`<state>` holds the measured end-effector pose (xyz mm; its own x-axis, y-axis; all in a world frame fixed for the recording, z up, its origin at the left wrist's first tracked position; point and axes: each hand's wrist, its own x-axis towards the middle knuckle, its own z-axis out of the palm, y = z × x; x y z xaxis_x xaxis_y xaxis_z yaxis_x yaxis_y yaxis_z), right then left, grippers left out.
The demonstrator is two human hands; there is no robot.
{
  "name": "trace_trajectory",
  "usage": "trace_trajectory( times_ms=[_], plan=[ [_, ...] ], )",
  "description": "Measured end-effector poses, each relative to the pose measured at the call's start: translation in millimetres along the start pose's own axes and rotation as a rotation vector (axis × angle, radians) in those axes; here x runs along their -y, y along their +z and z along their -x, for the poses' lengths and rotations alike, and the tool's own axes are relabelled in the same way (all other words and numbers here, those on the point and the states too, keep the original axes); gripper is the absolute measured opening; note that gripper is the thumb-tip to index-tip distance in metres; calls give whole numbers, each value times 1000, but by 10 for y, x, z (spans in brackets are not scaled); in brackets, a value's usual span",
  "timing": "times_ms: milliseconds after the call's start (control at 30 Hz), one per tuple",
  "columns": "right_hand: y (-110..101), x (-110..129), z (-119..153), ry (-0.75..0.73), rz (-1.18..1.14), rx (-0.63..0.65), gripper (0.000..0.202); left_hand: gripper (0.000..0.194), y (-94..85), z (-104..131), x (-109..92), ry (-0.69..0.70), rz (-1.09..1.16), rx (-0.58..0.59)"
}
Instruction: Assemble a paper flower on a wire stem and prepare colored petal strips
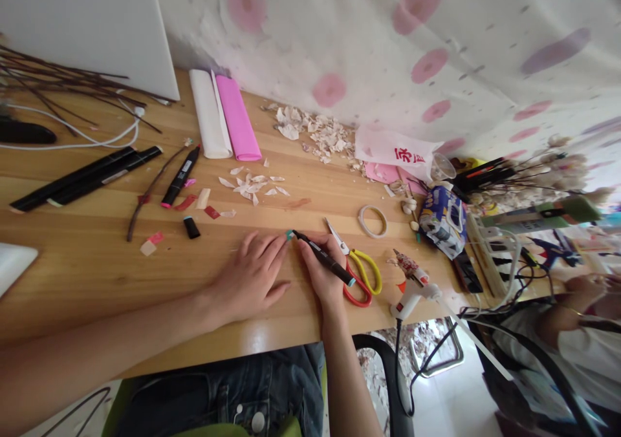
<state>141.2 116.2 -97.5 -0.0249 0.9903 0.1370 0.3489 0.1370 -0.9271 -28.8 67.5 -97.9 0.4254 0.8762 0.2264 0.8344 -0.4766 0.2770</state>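
My right hand (326, 270) grips a black marker pen (320, 256) with a light blue end, its tip pointing left. That tip meets a small teal-coloured piece (290, 235) on the wooden table. My left hand (259, 266) lies flat with its fingers stretched out, the fingertips at the edge of the teal piece. Just right of my right hand are scissors (359, 266) with one yellow and one red handle. A loose black marker cap (191, 227) sits to the left of my left hand.
A hot glue gun (412, 288) stands near the front edge, its cord hanging down. Nearby are a tape roll (373, 222) and a blue package (442, 220). Pink crepe paper (239, 119), petal scraps (255, 186) and another marker (180, 177) lie leftward. Someone's arm (572, 301) shows far right.
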Motion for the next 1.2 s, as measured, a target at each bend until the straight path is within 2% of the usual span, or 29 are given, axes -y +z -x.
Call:
trace_trajectory(
  times_ms=[1200],
  plan=[
    [-12,36,10,3,47,10,23,58,5,-8,1,4,-3,13]
  ],
)
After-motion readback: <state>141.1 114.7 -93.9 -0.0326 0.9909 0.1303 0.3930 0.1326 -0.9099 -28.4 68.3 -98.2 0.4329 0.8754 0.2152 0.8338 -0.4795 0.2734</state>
